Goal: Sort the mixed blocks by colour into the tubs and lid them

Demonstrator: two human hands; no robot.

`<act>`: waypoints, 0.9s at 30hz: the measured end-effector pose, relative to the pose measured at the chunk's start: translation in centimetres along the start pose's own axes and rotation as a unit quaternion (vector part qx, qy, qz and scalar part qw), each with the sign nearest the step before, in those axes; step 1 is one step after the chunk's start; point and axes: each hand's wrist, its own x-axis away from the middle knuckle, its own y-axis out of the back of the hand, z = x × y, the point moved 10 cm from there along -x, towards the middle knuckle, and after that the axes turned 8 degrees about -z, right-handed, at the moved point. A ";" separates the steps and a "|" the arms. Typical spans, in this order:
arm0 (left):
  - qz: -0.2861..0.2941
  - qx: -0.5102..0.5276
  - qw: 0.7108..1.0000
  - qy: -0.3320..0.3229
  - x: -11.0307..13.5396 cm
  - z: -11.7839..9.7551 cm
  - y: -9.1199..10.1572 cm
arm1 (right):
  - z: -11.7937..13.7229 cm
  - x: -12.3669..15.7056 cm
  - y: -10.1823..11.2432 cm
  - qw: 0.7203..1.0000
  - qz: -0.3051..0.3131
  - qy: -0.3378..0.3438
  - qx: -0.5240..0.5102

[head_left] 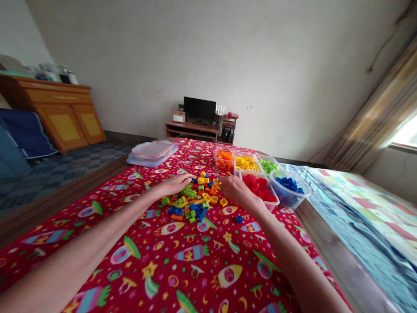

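A loose pile of plastic building bricks (pixel 195 198) in green, yellow, blue, orange and red lies on the red patterned cloth (pixel 192 269). My left hand (pixel 176 184) reaches in from the left, its fingers stretched out to the pile's far left edge, by some blue bricks. On the other side, my right hand (pixel 233 189) is held low with slightly bent fingers at the pile's right edge, near orange and red bricks. No brick shows clearly in either hand; the fingertips are small and partly hidden. A blue round brick (pixel 239 219) lies apart, nearer me.
Right of the pile stand clear tubs of sorted bricks: orange (pixel 224 160), yellow (pixel 246 163), green (pixel 268 166), red (pixel 259 188) and blue (pixel 289 185). Stacked plastic lids (pixel 152 153) lie at the far left. A bed (pixel 365 208) adjoins the table's right side.
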 end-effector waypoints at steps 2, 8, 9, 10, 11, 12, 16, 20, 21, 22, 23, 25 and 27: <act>0.010 0.017 1.000 0.001 0.1 -0.4 -0.3 | 0.8 0.2 -1.2 0.999 0.019 0.010 -0.024; 0.038 -0.012 0.999 -0.014 0.0 -0.9 -1.2 | 1.1 1.0 -3.7 0.992 0.070 0.030 -0.103; 0.023 -0.016 0.999 -0.017 0.0 -1.0 -1.1 | 1.0 1.1 -3.9 0.992 0.069 0.027 -0.104; 0.002 -0.014 1.000 -0.027 -0.1 -1.2 -0.8 | 0.9 1.1 -4.1 0.993 0.064 0.024 -0.100; -0.021 -0.006 0.999 -0.043 -0.1 -1.7 -0.5 | 0.8 1.2 -4.1 0.994 0.057 0.024 -0.094; -0.039 0.010 0.997 -0.065 0.0 -2.3 -0.4 | 0.9 1.3 -4.1 0.994 0.049 0.027 -0.091; 0.001 0.093 0.987 -0.131 0.9 -4.4 -2.1 | 1.5 1.2 -3.3 0.990 0.034 0.059 -0.120; 0.056 0.100 0.983 -0.146 1.6 -4.8 -4.5 | -0.3 0.2 -2.4 0.990 -0.005 -0.007 -0.143; 0.051 0.094 0.983 -0.150 1.6 -4.8 -4.6 | -0.9 0.0 -2.2 0.988 -0.022 -0.034 -0.146; 0.042 0.084 0.984 -0.153 1.6 -4.8 -4.6 | -1.5 -0.2 -2.0 0.986 -0.037 -0.061 -0.151; 0.026 0.075 0.985 -0.153 1.5 -4.9 -4.4 | -2.0 -0.2 -2.0 0.982 -0.048 -0.085 -0.159; -0.015 0.064 0.987 -0.147 1.2 -5.0 -3.6 | -2.6 -0.3 -1.8 0.975 -0.063 -0.121 -0.175; -0.046 0.073 0.988 -0.128 1.0 -5.2 -2.7 | -2.8 -0.3 -1.6 0.970 -0.074 -0.140 -0.186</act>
